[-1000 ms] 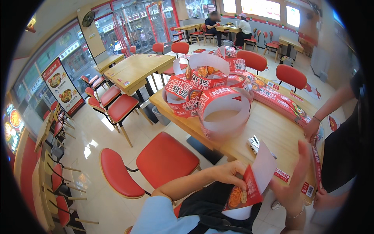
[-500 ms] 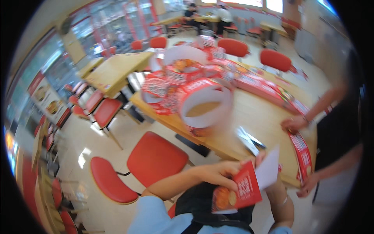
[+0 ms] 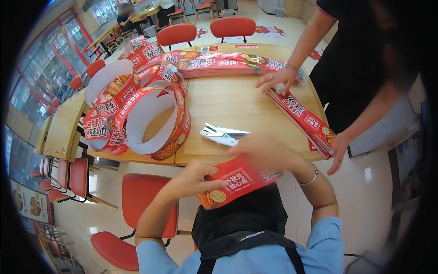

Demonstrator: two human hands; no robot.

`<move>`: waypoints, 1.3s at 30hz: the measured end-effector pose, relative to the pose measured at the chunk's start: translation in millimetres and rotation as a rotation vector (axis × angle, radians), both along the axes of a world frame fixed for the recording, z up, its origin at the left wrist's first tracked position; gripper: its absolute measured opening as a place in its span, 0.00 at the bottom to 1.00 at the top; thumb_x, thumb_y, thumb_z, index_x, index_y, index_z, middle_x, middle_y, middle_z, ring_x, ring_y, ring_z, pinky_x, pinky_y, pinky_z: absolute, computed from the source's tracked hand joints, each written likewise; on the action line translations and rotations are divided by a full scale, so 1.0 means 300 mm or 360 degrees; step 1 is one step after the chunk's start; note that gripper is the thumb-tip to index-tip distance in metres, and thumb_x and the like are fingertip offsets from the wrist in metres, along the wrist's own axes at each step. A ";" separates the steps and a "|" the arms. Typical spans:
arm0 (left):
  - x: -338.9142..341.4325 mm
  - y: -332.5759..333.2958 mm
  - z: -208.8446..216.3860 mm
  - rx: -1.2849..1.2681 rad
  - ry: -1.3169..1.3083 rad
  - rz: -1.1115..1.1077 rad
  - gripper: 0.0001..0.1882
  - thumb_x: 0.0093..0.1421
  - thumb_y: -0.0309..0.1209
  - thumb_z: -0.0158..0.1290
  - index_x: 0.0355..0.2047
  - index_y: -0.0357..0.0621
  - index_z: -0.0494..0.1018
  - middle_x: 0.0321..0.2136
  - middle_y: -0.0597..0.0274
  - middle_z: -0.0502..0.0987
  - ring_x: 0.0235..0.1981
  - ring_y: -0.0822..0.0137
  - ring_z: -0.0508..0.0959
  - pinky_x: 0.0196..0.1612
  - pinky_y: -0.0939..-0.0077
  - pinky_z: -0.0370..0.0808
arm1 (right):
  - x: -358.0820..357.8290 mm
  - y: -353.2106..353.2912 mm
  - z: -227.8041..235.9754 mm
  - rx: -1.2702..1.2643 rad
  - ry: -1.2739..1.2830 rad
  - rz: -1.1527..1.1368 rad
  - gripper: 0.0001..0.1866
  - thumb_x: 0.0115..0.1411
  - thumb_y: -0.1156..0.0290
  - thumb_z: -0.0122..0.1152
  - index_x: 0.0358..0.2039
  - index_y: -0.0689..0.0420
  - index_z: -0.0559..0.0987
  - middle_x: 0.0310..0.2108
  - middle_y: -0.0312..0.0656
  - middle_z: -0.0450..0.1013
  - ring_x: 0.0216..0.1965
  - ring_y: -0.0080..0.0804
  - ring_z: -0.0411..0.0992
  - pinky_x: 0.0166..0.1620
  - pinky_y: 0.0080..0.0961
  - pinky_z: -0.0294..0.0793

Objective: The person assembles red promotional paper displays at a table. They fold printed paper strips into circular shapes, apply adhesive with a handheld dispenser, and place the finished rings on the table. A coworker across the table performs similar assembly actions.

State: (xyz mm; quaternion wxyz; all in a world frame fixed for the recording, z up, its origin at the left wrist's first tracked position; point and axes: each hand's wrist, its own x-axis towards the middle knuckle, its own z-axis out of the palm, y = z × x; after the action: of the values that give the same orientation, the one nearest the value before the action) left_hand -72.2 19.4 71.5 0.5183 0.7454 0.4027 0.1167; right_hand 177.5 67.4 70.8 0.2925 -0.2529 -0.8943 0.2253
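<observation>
A red printed card strip (image 3: 237,182) with food pictures is pinched between the thumb and fingers of my left hand (image 3: 194,178), in front of my black apron. My right hand (image 3: 267,150), smeared by motion, passes over the strip's right part; its fingers cannot be made out. Just beyond it on the table lies a white plier-shaped stapler (image 3: 223,134). Left of that stand several red card rings (image 3: 182,123), white on the inside, clustered and overlapping.
Flat red strips lie in a long stack (image 3: 228,64) along the wooden table's (image 3: 228,100) far side. At the right, a co-worker's hands (image 3: 280,80) rest at a bundle of strips (image 3: 301,116). Red chairs (image 3: 146,201) stand at the near left and beyond the table.
My view has turned toward the table. The strip's white back showed before; now its red face lies spread toward me. My right hand has moved up, near the stapler.
</observation>
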 end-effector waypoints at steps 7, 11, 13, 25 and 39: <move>0.059 -0.096 -0.105 0.0447 -0.0720 0.0887 0.09 0.55 0.25 0.60 0.34 0.32 0.78 0.31 0.58 0.79 0.29 0.75 0.77 0.29 0.80 0.72 | 0.132 -0.215 -0.215 -0.1104 0.1163 -0.0671 0.12 0.63 0.67 0.56 0.42 0.60 0.75 0.37 0.38 0.73 0.39 0.26 0.71 0.42 0.29 0.72; 0.146 -0.141 -0.110 0.0748 -0.0492 0.0749 0.08 0.53 0.24 0.62 0.32 0.34 0.78 0.32 0.55 0.79 0.29 0.68 0.78 0.30 0.77 0.73 | -0.034 -0.292 -0.197 -0.1394 0.1605 -0.0361 0.18 0.63 0.63 0.59 0.48 0.60 0.73 0.44 0.36 0.74 0.46 0.23 0.72 0.49 0.22 0.71; 0.151 -0.156 -0.146 0.0922 -0.0346 0.0524 0.16 0.52 0.24 0.63 0.41 0.34 0.75 0.39 0.51 0.78 0.36 0.66 0.80 0.36 0.75 0.76 | -0.048 -0.277 -0.182 -0.1435 0.1618 -0.0580 0.16 0.61 0.66 0.62 0.46 0.61 0.74 0.42 0.37 0.76 0.44 0.21 0.73 0.47 0.22 0.73; 0.207 -0.116 -0.106 -0.1125 -0.1772 0.0889 0.23 0.70 0.41 0.42 0.57 0.39 0.63 0.54 0.55 0.71 0.55 0.62 0.72 0.59 0.62 0.67 | -0.018 -0.301 -0.096 -0.1062 0.0630 -0.0663 0.17 0.54 0.67 0.70 0.39 0.63 0.75 0.34 0.40 0.78 0.34 0.19 0.75 0.38 0.19 0.75; 0.198 -0.059 -0.087 -0.1148 -0.1801 0.0936 0.23 0.69 0.43 0.42 0.58 0.42 0.61 0.51 0.56 0.73 0.51 0.62 0.75 0.54 0.62 0.72 | -0.030 -0.307 -0.135 -0.1095 0.0828 -0.0675 0.16 0.56 0.67 0.67 0.41 0.64 0.77 0.33 0.41 0.80 0.32 0.20 0.76 0.37 0.19 0.76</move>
State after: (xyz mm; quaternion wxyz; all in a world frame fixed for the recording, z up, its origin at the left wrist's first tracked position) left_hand -12.9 1.6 45.5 0.8074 0.2152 0.2703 0.4783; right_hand 168.4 -24.6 30.2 0.4453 -0.4473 -0.5937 0.4992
